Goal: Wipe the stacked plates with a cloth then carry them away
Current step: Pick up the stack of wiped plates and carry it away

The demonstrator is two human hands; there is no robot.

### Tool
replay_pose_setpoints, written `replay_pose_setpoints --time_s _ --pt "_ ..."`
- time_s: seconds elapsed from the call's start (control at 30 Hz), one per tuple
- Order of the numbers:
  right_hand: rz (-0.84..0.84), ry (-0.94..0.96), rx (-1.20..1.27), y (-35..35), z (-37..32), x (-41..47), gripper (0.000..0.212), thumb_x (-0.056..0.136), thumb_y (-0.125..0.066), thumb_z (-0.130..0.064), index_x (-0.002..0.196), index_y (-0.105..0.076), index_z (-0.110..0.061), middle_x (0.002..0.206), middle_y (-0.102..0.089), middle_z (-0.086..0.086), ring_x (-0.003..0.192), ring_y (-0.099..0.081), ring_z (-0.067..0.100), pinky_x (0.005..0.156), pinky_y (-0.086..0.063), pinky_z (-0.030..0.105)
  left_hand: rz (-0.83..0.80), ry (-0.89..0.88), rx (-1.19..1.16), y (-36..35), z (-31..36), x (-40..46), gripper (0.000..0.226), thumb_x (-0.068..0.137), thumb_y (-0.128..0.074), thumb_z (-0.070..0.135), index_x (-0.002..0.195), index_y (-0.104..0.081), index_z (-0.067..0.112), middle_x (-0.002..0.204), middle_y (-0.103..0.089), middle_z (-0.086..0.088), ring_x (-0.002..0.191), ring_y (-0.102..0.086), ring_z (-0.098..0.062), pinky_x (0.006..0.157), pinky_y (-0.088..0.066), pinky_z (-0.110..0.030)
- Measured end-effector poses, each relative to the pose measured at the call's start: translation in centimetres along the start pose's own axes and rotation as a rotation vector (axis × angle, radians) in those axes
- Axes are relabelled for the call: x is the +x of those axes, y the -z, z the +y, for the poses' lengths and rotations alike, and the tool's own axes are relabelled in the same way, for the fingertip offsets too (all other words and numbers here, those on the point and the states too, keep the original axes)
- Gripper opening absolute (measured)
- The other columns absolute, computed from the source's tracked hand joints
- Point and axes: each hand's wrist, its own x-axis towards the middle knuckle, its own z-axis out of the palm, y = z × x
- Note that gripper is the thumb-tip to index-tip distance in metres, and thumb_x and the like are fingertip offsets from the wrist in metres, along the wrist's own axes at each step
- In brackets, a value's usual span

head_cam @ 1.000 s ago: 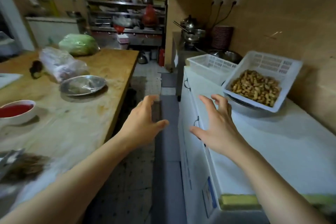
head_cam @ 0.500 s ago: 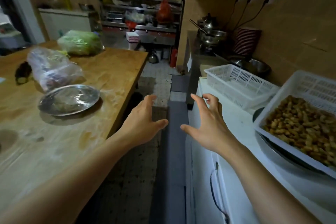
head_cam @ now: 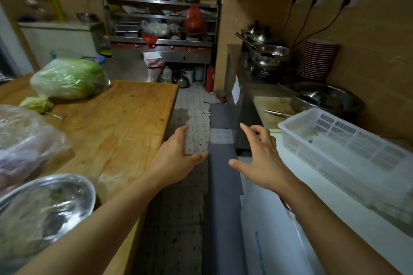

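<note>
Both hands are reaching forward over the aisle with fingers spread, holding nothing: the left hand [head_cam: 176, 158] and the right hand [head_cam: 261, 158]. The tall stack of red-rimmed plates [head_cam: 317, 59] is standing upright far to the right on the steel counter [head_cam: 245, 82], well apart, nearer the right hand. No cloth is showing.

No readable text, no labels, brands, numbers or signs legible on any surface
</note>
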Motion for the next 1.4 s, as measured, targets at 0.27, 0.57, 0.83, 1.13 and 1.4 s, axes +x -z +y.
replay_pose_setpoints --time_s 0.27,0.57,0.83,1.13,1.4 --pt "-0.042 0.058 0.070 -3.4 4.7 19.2 0.091 0.078 -0.067 -0.049 0.147 -0.010 -0.035 0.143 -0.007 -0.012 0.136 -0.012 0.020 0.110 -0.026 0.039 0.026 0.064 -0.006 -1.7 -2.3 17.4 0.084 0.080 -0.070 0.038 0.146 -0.020 0.027 0.144 -0.040 0.002 0.125 -0.044 -0.013 0.088 -0.037 -0.022" --pt "-0.107 0.102 0.104 -2.6 9.6 41.1 0.091 0.079 -0.066 -0.050 0.147 -0.008 -0.035 0.143 -0.007 -0.012 0.137 -0.013 0.019 0.112 -0.025 0.039 0.036 0.170 -0.032 -1.2 -1.0 37.6 0.080 0.083 -0.067 0.035 0.147 -0.020 0.026 0.143 -0.041 0.000 0.120 -0.048 -0.013 0.079 -0.041 -0.017" --pt "-0.138 0.115 0.092 -6.0 12.6 57.5 0.093 0.079 -0.066 -0.050 0.148 -0.007 -0.034 0.145 -0.007 -0.009 0.137 -0.011 0.019 0.111 -0.025 0.038 0.050 0.185 -0.060 -2.0 -4.3 53.7 0.077 0.084 -0.066 0.034 0.146 -0.022 0.023 0.144 -0.041 -0.002 0.128 -0.043 -0.020 0.099 -0.042 -0.034" --pt "-0.127 0.132 0.094 -8.5 13.2 80.0 0.093 0.079 -0.064 -0.051 0.147 -0.004 -0.035 0.144 -0.004 -0.013 0.137 -0.014 0.019 0.109 -0.028 0.037 0.063 0.169 -0.100 1.5 -8.8 77.0 0.081 0.083 -0.068 0.032 0.147 -0.019 0.025 0.150 -0.034 -0.004 0.132 -0.040 -0.024 0.105 -0.041 -0.046" --pt "-0.185 0.155 0.108 -12.3 14.0 96.9 0.092 0.080 -0.064 -0.051 0.148 -0.005 -0.032 0.145 -0.004 -0.010 0.138 -0.014 0.022 0.110 -0.029 0.042 0.084 0.229 -0.111 3.5 -13.7 92.1 0.080 0.080 -0.070 0.037 0.145 -0.024 0.028 0.147 -0.038 -0.003 0.128 -0.044 -0.022 0.103 -0.042 -0.041"
